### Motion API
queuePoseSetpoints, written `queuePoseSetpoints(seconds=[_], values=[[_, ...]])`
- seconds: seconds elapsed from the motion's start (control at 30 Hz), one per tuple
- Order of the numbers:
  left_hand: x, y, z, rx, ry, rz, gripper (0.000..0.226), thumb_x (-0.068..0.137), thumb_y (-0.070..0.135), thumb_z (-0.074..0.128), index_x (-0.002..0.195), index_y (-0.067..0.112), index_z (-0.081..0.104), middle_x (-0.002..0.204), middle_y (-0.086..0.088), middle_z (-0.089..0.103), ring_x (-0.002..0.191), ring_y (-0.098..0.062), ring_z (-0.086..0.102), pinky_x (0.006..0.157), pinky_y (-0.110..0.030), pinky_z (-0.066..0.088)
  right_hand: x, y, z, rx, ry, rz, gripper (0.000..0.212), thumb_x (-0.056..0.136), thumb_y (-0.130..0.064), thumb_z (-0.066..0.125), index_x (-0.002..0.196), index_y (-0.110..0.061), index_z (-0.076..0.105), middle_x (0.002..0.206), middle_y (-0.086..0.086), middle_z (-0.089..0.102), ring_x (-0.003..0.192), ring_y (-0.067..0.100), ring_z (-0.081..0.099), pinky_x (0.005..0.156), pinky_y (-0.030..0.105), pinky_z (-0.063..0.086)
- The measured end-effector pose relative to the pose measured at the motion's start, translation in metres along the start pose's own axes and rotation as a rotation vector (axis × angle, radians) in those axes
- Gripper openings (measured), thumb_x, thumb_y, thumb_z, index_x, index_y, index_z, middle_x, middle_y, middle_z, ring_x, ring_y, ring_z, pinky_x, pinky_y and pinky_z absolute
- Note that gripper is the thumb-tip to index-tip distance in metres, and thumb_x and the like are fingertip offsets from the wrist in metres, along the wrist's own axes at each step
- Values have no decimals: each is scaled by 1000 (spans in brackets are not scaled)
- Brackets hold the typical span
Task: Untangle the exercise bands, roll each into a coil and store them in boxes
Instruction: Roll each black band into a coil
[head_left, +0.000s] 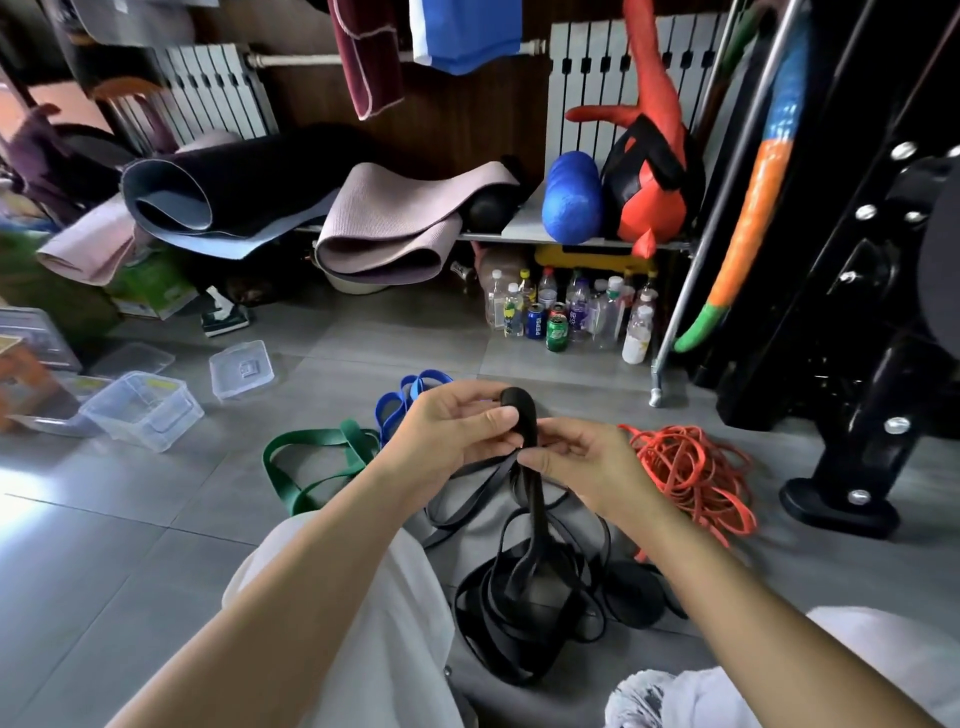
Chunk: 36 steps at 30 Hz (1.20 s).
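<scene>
Left hand (457, 426) pinches small started coil of black band (519, 410); right hand (576, 457) pinches strand below. Rolling step, judging by this. Next: feed slack from floor tangle, wind tight.

Light from the left throws white glare on the grey floor tiles (31, 486); the upper left corner is dim and blurred. The wide lens bows the black steel rack (852, 291) at right, and the loops of the black flat rubber exercise band (535, 499) merge in shadow.
</scene>
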<state>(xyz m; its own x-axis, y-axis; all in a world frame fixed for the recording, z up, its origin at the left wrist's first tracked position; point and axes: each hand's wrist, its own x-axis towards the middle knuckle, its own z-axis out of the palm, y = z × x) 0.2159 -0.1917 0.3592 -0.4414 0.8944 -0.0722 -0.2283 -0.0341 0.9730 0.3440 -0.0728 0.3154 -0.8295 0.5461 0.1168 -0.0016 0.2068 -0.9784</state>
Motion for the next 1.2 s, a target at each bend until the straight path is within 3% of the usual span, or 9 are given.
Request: queuePoseSetpoints(seconds=[0.13, 0.23, 0.33, 0.47, 0.6, 0.7, 0.87, 1.07, 1.2], values=[[-1, -5, 3, 88, 28, 43, 33, 81, 4, 66, 110, 19, 62, 82, -5, 72, 68, -15, 68, 64, -22, 55, -5, -5, -7, -69, 22, -40, 31, 76, -4, 74, 87, -33, 69, 86, 10, 73, 84, 35, 64, 79, 37, 52], [-1, -13, 6, 743, 105, 245, 32, 87, 6, 63, 103, 33, 64, 93, 14, 63, 77, -8, 66, 73, -17, 50, -10, -3, -24, -201, 23, -16, 26, 78, -9, 73, 87, -33, 70, 54, -20, 59, 47, 0, 51, 48, 10, 38], [0, -17, 13, 1176, 131, 331, 32, 83, 12, 67, 113, 22, 63, 101, 10, 48, 84, -11, 57, 80, -21, 45, -11, -3, -36, -369, 8, 38, 21, 79, -19, 73, 95, -32, 70, 42, -18, 46, 39, 1, 40, 41, 10, 26], [9, -8, 25, 1305, 19, 277, 43, 84, 12, 63, 124, 24, 54, 105, 0, 54, 93, -19, 55, 82, -29, 44, -3, -21, -48, -528, -47, -6, 20, 76, -20, 73, 82, -37, 67, 50, -24, 52, 47, -2, 46, 45, 11, 32], [26, 10, 33, 1415, -100, 166, 12, 81, 19, 67, 93, 22, 67, 77, 5, 55, 72, -15, 51, 61, -23, 35, 13, -34, -59, -606, -80, -43, 18, 72, -19, 73, 83, -33, 70, 67, -13, 60, 60, -2, 52, 53, 11, 38], [34, 13, 40, 1400, -122, 105, 35, 74, 35, 75, 55, 31, 46, 56, 9, 41, 52, -7, 38, 45, -19, 27, 19, -35, -64, -510, -67, -33, 28, 73, -18, 75, 83, -40, 60, 65, -9, 59, 49, -1, 46, 52, 9, 38], [43, -4, 36, 994, 6, 104, 31, 69, 33, 80, 97, 27, 69, 84, 9, 68, 75, -10, 62, 71, -24, 50, 29, -29, -65, -446, -87, -58, 24, 74, -17, 74, 82, -35, 59, 51, -15, 55, 44, 0, 43, 45, 10, 32], [53, -5, 38, 765, 29, 79, 18, 74, 23, 78, 90, 26, 71, 74, 12, 69, 63, -4, 63, 64, -26, 55, 34, -23, -72, -237, -33, -60, 29, 74, -15, 77, 89, -35, 63, 76, -14, 65, 59, 7, 53, 58, 17, 46], [56, 0, 33, 557, 39, 25, 19, 74, 8, 76, 89, 18, 73, 79, -1, 72, 73, -13, 67, 77, -30, 57, 35, -20, -78, -372, -51, -48, 26, 71, -29, 79, 85, -47, 65, 56, -26, 58, 50, -4, 46, 50, 8, 33]])
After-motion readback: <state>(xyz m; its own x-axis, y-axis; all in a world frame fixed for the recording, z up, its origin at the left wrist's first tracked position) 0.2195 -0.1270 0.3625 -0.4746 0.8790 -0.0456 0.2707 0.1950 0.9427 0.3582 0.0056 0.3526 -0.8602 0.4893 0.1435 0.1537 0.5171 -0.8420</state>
